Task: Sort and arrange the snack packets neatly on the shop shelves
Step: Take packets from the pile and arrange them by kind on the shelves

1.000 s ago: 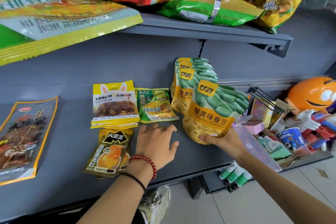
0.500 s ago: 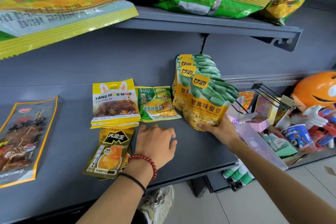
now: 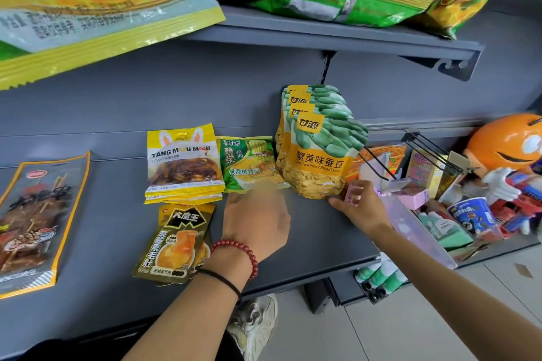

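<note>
Pouch [image 3: 318, 161] now stands tucked against stack [image 3: 328, 98] | right hand [image 3: 359, 208] at its base, grip unclear | left hand [image 3: 255, 223] flat, relaxed on shelf [image 3: 102, 243] | bean row looks done

left grip [image 3: 255, 223]: palm down, fingers straight, blurred | right grip [image 3: 359, 208]: arm outstretched, fingers curled, hold unclear

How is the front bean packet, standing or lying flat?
Standing: the front bean packet rests on its bottom edge against matching packets behind, right hand at its base.
</note>
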